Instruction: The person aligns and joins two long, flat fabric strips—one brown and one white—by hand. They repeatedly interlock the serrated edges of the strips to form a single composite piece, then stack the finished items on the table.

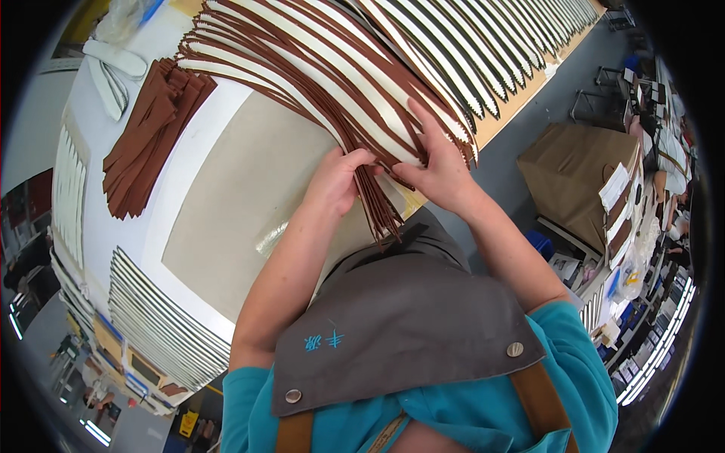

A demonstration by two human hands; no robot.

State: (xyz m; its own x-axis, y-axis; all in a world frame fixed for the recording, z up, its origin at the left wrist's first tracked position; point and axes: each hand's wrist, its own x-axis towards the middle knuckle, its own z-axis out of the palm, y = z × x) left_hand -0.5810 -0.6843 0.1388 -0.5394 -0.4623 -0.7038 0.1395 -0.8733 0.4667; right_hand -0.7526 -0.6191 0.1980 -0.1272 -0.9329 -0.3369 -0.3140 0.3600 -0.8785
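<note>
My left hand (336, 181) is closed round a bundle of thin brown strips (377, 202), which look like leather. Their ends hang below the fist, over the table's near edge. Just right of it, my right hand (442, 170) has its thumb against the end of a brown strip, with the index finger stretched across the strips beyond; its other fingers are partly hidden. From both hands, brown strips and white-faced strips (332, 68) fan out toward the far left in overlapping rows.
A row of black-edged white strips (461, 57) lies at the far right of the table. Loose brown pieces (155, 140) are piled on the left, near white rounded pieces (109, 75). More narrow strips (162, 325) line the left edge. A brown covered box (578, 177) stands right of the table.
</note>
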